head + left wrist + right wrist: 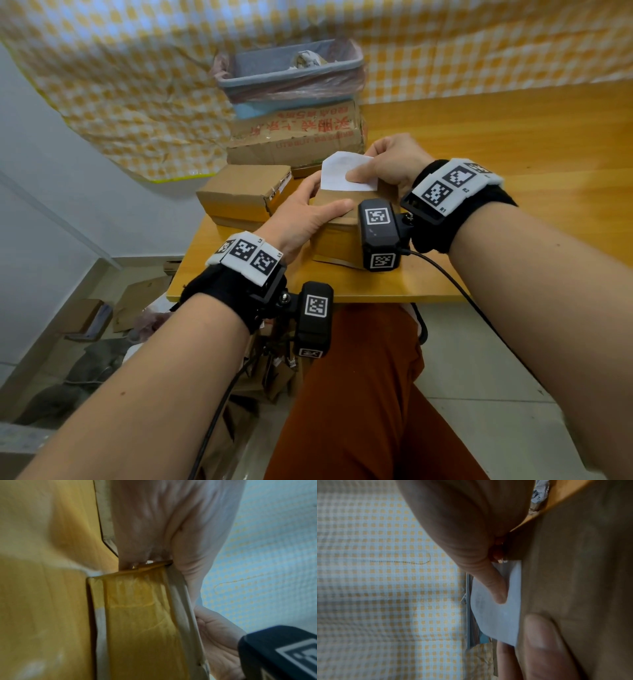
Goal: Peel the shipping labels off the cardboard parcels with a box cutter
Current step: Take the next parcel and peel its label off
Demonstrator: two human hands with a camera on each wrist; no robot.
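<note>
A small cardboard parcel (337,233) with yellow tape stands on the wooden table (496,137) in front of me. My left hand (305,209) grips its near left top edge, thumb lying along the top. My right hand (387,164) pinches a white shipping label (342,171), lifted up off the parcel's top with its blank back facing me. In the right wrist view the thumb (494,586) presses on the label (503,614) beside the brown parcel (582,588). The left wrist view shows the taped side of the parcel (140,622) under my palm. No box cutter is visible.
A second small parcel (243,192) lies to the left. A larger printed carton (294,137) stands behind, with a blue lined bin (287,75) on top holding crumpled paper. A yellow checked cloth (137,85) hangs behind. The table's near edge is by my lap.
</note>
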